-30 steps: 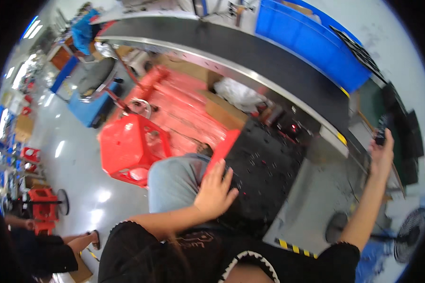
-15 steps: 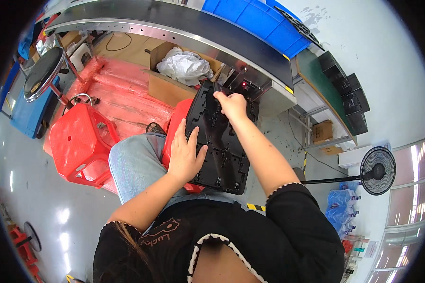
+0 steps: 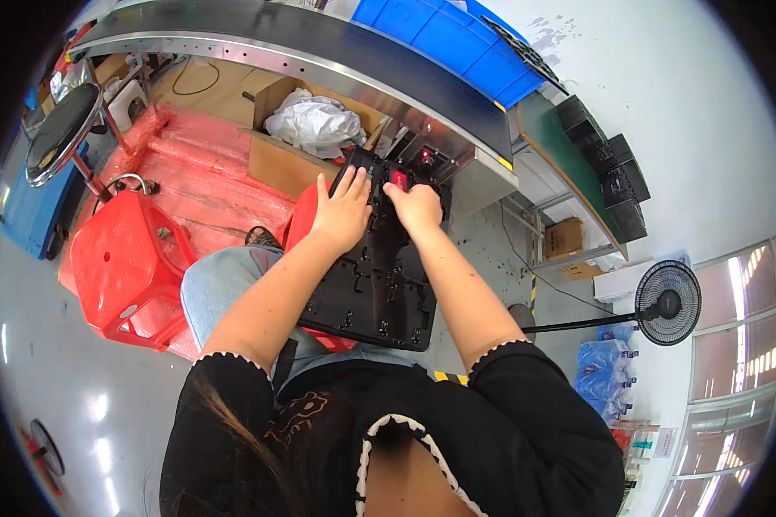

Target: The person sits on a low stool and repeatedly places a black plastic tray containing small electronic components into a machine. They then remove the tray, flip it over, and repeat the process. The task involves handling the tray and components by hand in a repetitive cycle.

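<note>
A black moulded plastic panel (image 3: 371, 297) with raised ribs and clips rests over my lap and a red stool. My left hand (image 3: 343, 215) lies on its upper left part, fingers stretched out and holding nothing. At the upper right side my right hand (image 3: 417, 208) is closed on the panel, thumb on top and the other fingers curled and partly hidden. Close to that thumb a small red patch (image 3: 398, 179) shows on the panel; I cannot tell whether it is a part or a reflection.
Ahead runs a dark conveyor belt (image 3: 319, 39) with a metal side and a lit red switch (image 3: 426, 155). Beneath it stands a cardboard box (image 3: 280, 159) holding white plastic. A red stool (image 3: 125, 263) is at left, a fan (image 3: 666, 303) at right, a blue crate (image 3: 457, 43) beyond.
My left hand has slid forward along the panel, toward its far end. My right hand has come slightly nearer, and the red patch now shows by its thumb. The view has shifted a little.
</note>
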Demonstrator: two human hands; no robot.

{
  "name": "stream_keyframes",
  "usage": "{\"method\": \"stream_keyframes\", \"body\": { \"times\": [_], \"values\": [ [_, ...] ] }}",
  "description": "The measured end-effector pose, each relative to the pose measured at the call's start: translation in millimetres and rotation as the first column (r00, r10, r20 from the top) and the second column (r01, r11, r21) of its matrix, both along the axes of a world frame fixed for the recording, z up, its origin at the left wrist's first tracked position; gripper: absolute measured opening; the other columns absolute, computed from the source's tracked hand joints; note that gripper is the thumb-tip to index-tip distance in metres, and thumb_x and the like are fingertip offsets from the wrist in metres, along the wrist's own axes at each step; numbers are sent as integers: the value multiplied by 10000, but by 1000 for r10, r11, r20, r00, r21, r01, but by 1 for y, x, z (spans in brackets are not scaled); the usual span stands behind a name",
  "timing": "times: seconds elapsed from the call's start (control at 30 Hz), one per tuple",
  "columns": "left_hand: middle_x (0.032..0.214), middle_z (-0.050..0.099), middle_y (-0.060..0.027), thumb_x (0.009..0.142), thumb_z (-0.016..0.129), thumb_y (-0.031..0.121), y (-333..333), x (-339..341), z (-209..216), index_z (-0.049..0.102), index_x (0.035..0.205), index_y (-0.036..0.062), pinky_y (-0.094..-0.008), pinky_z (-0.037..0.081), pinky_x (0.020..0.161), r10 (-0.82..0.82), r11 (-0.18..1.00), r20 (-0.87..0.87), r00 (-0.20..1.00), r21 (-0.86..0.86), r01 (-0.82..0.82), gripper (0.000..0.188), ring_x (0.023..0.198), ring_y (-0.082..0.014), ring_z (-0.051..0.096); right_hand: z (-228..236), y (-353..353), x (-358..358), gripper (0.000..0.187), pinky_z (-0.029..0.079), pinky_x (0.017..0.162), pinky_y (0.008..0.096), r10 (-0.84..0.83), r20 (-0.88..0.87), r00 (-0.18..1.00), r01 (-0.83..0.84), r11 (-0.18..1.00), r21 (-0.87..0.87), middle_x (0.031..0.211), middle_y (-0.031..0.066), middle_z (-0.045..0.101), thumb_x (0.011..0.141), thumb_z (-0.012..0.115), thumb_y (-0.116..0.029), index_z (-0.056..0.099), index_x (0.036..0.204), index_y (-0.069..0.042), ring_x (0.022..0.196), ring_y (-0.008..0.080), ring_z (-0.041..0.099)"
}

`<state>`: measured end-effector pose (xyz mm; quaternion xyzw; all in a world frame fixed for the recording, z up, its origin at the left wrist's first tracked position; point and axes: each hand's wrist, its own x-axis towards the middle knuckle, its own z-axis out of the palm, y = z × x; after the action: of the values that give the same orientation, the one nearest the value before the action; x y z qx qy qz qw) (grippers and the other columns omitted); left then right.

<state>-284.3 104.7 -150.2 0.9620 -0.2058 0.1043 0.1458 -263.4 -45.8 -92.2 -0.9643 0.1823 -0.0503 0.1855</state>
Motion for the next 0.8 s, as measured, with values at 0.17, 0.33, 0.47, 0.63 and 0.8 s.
{"method": "stream_keyframes", "body": {
  "times": [0.17,0.33,0.47,0.63,0.8],
  "values": [
    [1585,288,-81,1008,428,327,-4,-8,-5,422,1454,64,-630,163,1158,-74,997,1,997,7,74,517,1480,-216,227,-4,-10,-12,629,540,805,465,-30,45,999,28,999,35,880,280,695,780,672,-555,727,856,67,868,400,696],
    [1571,316,-88,1009,429,354,-4,-6,-2,453,1427,64,-644,170,1148,-79,997,14,997,-16,79,509,1474,-227,242,-25,-20,-7,593,511,684,414,-85,234,968,29,972,233,708,202,687,734,754,-537,684,714,52,684,297,683],
    [1521,387,-87,980,498,333,-1,3,12,511,1361,71,-660,190,1130,-95,995,-54,994,-16,94,462,1446,-254,292,-7,-24,-14,579,494,647,390,-100,236,966,49,976,214,661,163,667,756,751,-513,666,697,57,636,268,652],
    [1447,459,-87,925,585,260,-6,41,18,519,1350,91,-648,242,1114,-116,992,56,992,-49,119,463,1417,-277,332,-3,-38,-36,585,510,703,373,-112,322,940,-12,933,360,749,191,690,784,746,-485,687,882,89,709,264,677],
    [1407,495,-82,850,663,203,-9,71,22,513,1369,106,-570,293,1119,-268,963,-46,962,7,269,549,1360,-277,401,-3,-58,-64,543,507,705,296,-127,329,936,-72,844,531,790,101,704,812,774,-389,683,1025,102,715,155,638]
  ]
}}
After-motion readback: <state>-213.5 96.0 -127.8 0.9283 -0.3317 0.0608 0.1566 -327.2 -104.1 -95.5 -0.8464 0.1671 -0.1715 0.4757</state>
